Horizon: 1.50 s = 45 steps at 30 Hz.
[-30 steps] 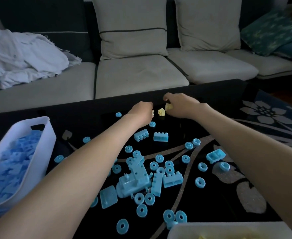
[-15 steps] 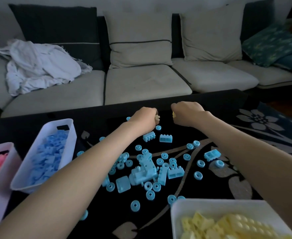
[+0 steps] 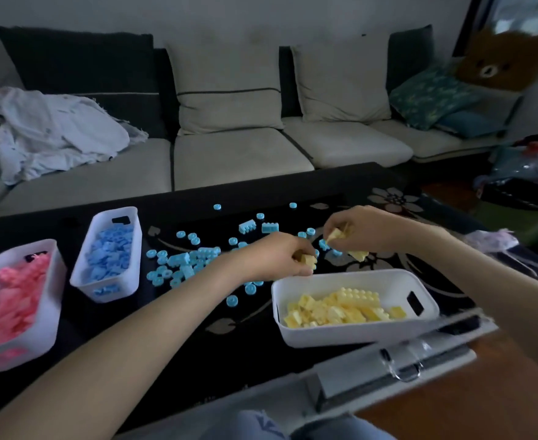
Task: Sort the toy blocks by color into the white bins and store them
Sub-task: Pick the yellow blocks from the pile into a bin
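Observation:
My left hand (image 3: 277, 257) is closed on a small yellow block (image 3: 308, 259), just above the far rim of the white bin of yellow blocks (image 3: 296, 331). My right hand (image 3: 361, 228) grips yellow blocks (image 3: 334, 234) a little farther back; another yellow block (image 3: 359, 255) hangs below it in mid-air. Several light blue blocks and rings (image 3: 182, 260) lie scattered on the black table (image 3: 198, 328). On the left stand a white bin of blue blocks (image 3: 128, 284) and one of pink blocks (image 3: 43, 338).
A grey sofa (image 3: 239, 157) with cushions and a crumpled white cloth (image 3: 55, 131) runs behind the table. A teal pillow and a brown bear cushion (image 3: 506, 60) are at the right. A clear-handled lid or box (image 3: 398, 369) lies at the table's near edge.
Both hands picked up yellow blocks at the far side of the table and pulled back toward the yellow bin. The view has tilted, bringing the pink and yellow bins into sight.

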### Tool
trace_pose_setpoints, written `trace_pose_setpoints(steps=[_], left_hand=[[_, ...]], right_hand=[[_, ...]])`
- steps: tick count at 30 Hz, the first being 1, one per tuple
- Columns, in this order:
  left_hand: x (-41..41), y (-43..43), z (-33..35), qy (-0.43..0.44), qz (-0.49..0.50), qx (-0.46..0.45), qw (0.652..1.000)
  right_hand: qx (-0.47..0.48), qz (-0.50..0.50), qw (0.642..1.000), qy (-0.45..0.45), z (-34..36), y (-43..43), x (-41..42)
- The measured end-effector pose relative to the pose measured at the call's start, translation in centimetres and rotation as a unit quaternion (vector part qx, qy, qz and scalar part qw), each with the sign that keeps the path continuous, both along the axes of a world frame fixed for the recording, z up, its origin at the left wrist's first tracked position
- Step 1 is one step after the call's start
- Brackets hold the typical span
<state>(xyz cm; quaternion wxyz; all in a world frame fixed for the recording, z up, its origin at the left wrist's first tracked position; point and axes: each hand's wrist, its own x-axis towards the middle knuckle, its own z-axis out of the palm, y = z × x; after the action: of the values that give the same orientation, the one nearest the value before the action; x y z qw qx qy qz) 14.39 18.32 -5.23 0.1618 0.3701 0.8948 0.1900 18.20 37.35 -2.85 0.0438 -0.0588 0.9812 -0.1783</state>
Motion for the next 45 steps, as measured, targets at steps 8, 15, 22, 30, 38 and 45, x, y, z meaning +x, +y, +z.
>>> trace_pose_setpoints(steps=[8, 15, 22, 30, 38, 45], left_hand=[[4.0, 1.5, -1.9, -0.009, -0.019, 0.002, 1.000], [4.1, 2.0, -2.9, 0.017, -0.001, 0.028, 0.999], [2.7, 2.0, -3.3, 0.071, 0.019, 0.040, 0.996], [0.4, 0.2, -4.1, 0.076, 0.062, 0.060, 0.993], [-0.8, -8.5, -5.0, 0.076, 0.165, 0.001, 0.983], [1.4, -18.2, -4.9, 0.149, 0.279, 0.020, 0.949]], right_hand=[[0.016, 0.031, 0.994, -0.103, -2.4, 0.8, 4.6], [0.031, 0.022, 0.991, -0.130, -4.2, 3.3, 5.5], [0.078, -0.034, 0.990, -0.111, -5.1, 6.4, 5.2], [0.163, -0.058, 0.985, 0.022, -3.9, 5.2, 2.4], [0.037, 0.086, 0.993, 0.077, -4.3, -9.3, -2.1], [-0.025, 0.165, 0.983, 0.072, -4.8, -22.3, -4.5]])
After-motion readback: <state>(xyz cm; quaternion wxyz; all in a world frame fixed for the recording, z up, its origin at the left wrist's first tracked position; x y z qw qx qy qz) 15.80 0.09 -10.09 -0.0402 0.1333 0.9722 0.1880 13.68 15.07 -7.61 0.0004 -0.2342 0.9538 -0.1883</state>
